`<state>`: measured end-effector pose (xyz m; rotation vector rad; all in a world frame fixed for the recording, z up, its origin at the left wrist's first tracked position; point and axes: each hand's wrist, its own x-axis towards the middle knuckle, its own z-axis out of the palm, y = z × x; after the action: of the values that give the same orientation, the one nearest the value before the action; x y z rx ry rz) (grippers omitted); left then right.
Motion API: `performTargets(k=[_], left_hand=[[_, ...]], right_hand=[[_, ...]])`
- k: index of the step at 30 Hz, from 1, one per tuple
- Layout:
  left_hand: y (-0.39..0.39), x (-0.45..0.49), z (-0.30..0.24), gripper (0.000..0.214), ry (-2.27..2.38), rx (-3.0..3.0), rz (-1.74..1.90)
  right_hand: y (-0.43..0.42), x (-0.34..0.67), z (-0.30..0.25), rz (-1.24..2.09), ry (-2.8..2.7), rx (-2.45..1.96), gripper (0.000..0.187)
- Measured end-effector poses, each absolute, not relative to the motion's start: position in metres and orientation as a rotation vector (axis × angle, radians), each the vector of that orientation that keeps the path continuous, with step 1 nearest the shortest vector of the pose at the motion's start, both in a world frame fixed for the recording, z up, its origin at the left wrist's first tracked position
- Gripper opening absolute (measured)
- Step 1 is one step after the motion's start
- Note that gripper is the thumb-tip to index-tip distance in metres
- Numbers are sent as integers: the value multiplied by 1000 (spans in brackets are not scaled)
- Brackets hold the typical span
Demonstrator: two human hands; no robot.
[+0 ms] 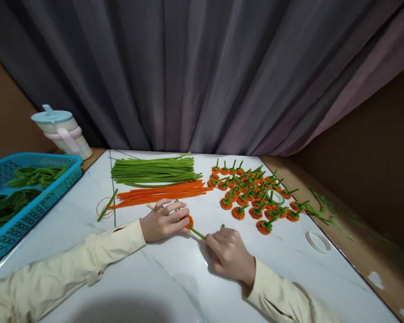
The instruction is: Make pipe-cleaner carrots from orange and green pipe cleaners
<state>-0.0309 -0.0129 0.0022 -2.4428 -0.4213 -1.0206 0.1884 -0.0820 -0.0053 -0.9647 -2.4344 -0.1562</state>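
My left hand (166, 220) is closed around a small orange pipe-cleaner pumpkin (189, 221), which its fingers partly cover. A green pipe cleaner (197, 233) runs from the pumpkin toward my right hand (229, 253). The right fingers pinch the far end of that green piece, and a short green tip sticks up above the knuckles. Behind my left hand lie a bundle of orange pipe cleaners (158, 193) and a bundle of green pipe cleaners (153, 170). Several finished-looking orange pumpkins with green stems (238, 212) are grouped beyond my right hand.
A blue basket (59, 188) with green fuzzy pieces stands at the left, a lidded cup (69, 134) behind it. Tape rolls (318, 242) lie at the right. A rubber band (99, 207) and a loose green stick (107, 205) lie left. A grey curtain (175, 76) hangs behind.
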Motion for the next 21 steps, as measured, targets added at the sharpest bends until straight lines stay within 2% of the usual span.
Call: performTargets(k=[12,16,21], left_hand=[[-8,-41,3,17,-311,-2328,-1028],[-10,-40,6,18,-418,-2363,-1054],[-19,-32,9,28,-624,-2572,-998]], right_hand=[[-84,190,-5,-187,-2459,-915,8],[-83,188,-3,-237,-2391,-887,13],[-83,185,-2,-311,-2352,-874,17]])
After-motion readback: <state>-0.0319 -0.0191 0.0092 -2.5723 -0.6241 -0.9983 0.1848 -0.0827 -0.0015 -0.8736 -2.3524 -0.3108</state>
